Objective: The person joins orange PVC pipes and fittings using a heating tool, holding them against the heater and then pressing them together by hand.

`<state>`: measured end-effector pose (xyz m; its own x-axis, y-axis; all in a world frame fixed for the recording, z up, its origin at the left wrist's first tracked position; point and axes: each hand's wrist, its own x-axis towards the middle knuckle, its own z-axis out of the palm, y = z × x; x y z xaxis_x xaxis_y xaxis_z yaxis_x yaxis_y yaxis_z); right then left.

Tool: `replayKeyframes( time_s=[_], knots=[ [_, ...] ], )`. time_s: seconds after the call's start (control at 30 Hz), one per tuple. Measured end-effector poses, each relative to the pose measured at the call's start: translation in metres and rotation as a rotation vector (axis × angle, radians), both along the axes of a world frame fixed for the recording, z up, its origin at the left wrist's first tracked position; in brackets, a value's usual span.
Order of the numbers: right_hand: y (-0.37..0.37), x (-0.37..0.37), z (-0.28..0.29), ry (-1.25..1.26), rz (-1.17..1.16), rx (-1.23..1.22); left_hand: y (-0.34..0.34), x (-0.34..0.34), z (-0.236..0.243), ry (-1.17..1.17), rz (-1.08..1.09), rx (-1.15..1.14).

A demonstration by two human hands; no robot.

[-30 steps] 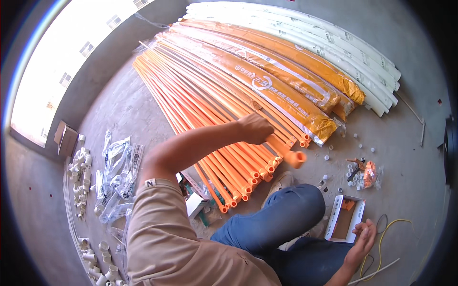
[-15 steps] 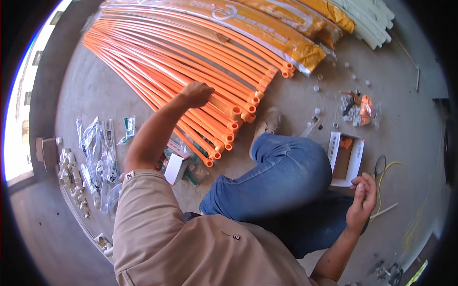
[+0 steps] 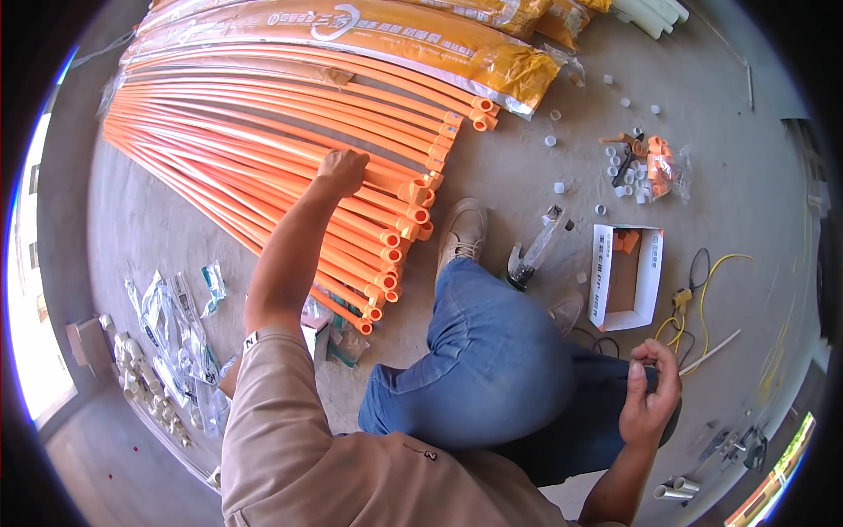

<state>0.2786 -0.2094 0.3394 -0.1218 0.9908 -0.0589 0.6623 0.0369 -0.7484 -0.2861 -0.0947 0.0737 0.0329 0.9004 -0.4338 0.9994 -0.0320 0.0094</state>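
Observation:
Orange plastic pipes (image 3: 219, 136) lie fanned out across the floor, with orange elbow fittings on many of their near ends. My left hand (image 3: 341, 173) is closed around one orange pipe (image 3: 385, 178) near its fitting end, among the upper middle of the bundle. Its fingertips are partly hidden behind the knuckles. At the lower right, my right hand (image 3: 652, 391) hovers by my bent knee. Its fingers are loosely curled with the thumb apart, and nothing shows between them. Near it stands a white open carton (image 3: 600, 277) with a few orange fittings (image 3: 626, 241) inside.
Yellow-wrapped pipe bundles (image 3: 386, 39) lie beyond the pipes. To the right are a bag of orange fittings (image 3: 659, 167), scattered white caps and a yellow cable (image 3: 702, 312). Clear plastic bags (image 3: 167, 321) and white fittings (image 3: 140, 378) lie left. A clear bottle (image 3: 537, 250) lies by my shoe.
The whole view has shifted, so the pipes and carton sit further left. My left hand keeps its grip on the pipe. My right hand has turned slightly, its fingers a little more curled.

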Motion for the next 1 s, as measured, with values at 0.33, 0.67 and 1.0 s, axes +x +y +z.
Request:
replayKeyframes(
  time_s=[0.33,0.67,1.0],
  knots=[
    [0.021,-0.009,0.003,-0.079,0.063,-0.135,0.065,0.02,-0.05,0.176,-0.006,-0.099],
    [0.028,-0.006,-0.003,-0.098,0.071,-0.212,0.059,0.004,-0.083,0.294,0.059,-0.119],
    [0.028,-0.02,0.005,-0.122,0.136,-0.147,0.054,0.019,-0.066,0.093,0.046,-0.105]
  ],
)
